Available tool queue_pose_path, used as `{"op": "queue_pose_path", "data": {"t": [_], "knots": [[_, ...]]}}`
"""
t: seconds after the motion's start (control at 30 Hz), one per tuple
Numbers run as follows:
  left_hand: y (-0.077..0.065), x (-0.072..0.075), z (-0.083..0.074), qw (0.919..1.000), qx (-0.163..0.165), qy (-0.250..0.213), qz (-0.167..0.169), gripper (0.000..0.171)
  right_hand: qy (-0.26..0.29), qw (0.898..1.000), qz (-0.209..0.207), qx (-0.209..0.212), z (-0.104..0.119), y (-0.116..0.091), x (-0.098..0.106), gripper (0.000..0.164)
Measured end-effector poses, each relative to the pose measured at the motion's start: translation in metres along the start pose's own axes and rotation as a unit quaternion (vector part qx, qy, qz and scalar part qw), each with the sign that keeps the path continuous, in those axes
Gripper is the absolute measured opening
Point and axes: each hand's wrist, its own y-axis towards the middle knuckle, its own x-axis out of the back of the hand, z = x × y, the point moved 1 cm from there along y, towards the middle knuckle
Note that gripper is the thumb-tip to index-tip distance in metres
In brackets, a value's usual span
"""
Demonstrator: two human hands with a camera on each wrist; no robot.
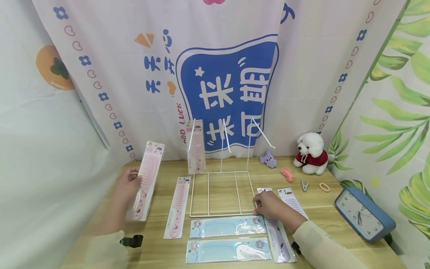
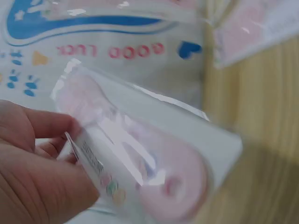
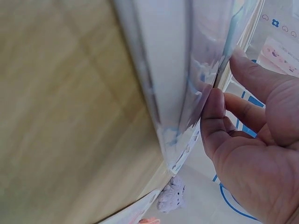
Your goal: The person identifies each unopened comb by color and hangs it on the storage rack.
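Note:
My left hand [image 1: 127, 188] grips a packaged pink comb [image 1: 150, 175] by its edge, held up tilted above the table's left side. In the left wrist view the comb's rounded handle [image 2: 173, 186] shows through clear plastic. My right hand [image 1: 271, 205] pinches the front right corner of a white wire rack [image 1: 208, 194], close over a packaged purple comb [image 1: 281, 241]. Another packaged pink comb [image 1: 196, 149] hangs upright at the rack's left hook. Between left hand and rack lies a further pink comb [image 1: 178, 209]. Two packaged blue combs [image 1: 228, 226] lie in front of the rack.
A second purple comb [image 1: 291, 200] lies right of the rack. Farther right are a purple plush toy [image 1: 268, 159], a coral hair clip [image 1: 287, 174], a small grey clip [image 1: 304, 186], a hair tie [image 1: 324, 187], a white toy dog [image 1: 311, 153] and a blue clock [image 1: 364, 213].

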Motion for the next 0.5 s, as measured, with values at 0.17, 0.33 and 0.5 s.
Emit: {"op": "queue_pose_path", "data": {"t": [0.17,0.33,0.5], "knots": [[-0.015,-0.005,-0.019,0.9769,-0.106,-0.178,0.052,0.025,0.001,1.0,0.001,-0.002,0.0,0.0,0.0,0.042],[-0.023,-0.015,-0.022,0.8897,-0.256,-0.329,0.186,0.033,0.004,1.0,0.001,-0.003,0.002,0.0,0.0,0.043],[-0.031,-0.024,-0.033,0.8786,-0.305,-0.274,0.244,0.028,0.004,1.0,0.0,-0.004,0.003,-0.001,0.001,0.043]]}}
